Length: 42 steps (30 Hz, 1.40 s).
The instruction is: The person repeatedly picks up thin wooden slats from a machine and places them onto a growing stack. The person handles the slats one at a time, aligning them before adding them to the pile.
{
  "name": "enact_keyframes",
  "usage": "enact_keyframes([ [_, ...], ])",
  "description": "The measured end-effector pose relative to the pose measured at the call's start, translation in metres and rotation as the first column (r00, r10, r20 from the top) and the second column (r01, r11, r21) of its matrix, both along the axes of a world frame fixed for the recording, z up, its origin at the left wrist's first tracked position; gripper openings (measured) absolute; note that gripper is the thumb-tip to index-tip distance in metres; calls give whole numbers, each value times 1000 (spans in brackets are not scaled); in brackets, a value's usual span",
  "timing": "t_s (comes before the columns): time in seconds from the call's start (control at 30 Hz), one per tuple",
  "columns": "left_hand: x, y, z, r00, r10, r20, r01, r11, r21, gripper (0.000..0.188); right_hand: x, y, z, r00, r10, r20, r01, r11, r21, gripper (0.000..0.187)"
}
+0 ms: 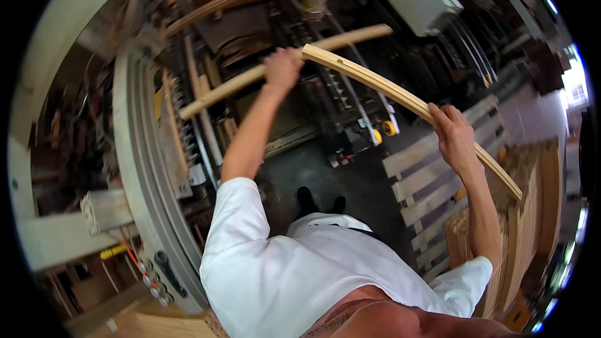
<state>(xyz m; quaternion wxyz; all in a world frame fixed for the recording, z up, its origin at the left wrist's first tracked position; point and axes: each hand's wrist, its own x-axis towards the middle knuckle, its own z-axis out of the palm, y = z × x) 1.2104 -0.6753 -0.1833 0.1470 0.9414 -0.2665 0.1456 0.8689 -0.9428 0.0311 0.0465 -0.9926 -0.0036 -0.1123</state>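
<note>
One grooved strip held, one rounded strip close by

The right hand is closed around the grooved strip, past its middle. From there the strip slants up to the left hand and down towards the wood stack. The left hand covers part of the rounded strip, which lies across the view above the machine rails; blur hides whether its fingers grip or only touch, and whether the two strips meet.

To handle the grooved strip well, I would keep the right grip firm and steady the upper end with the left hand, since so long a piece probably tips easily. Best to watch its lower end too: it looks near enough to the stack to knock, and the pallet lies below.
</note>
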Motion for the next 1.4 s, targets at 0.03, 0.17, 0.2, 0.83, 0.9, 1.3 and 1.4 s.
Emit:
enact_keyframes([
  [0.03,-18,10,-20,998,-46,49,41,993,107,38,33,5,-9,995,93,30,-93,996,-11,42],
  [0.17,-168,6,22,949,-171,-264,149,983,-105,34,145,22,-67,957,289,-14,-288,957,27,41],
  [0.2,-196,10,21,937,-226,-268,183,967,-175,33,175,33,-81,942,335,-7,-335,941,40,42],
  [0.83,-397,33,84,711,225,-667,-484,844,-232,36,466,160,-216,789,553,268,-514,833,-204,27],
  [0.9,-402,32,94,669,252,-699,-540,811,-224,36,470,165,-212,794,554,250,-496,828,-262,24],
  [1.3,-429,44,104,656,340,-674,-597,781,-187,36,496,168,-227,791,580,196,-478,785,-394,18],
  [1.4,-448,44,109,620,402,-674,-665,725,-180,37,494,177,-229,785,598,162,-517,776,-362,28],
])
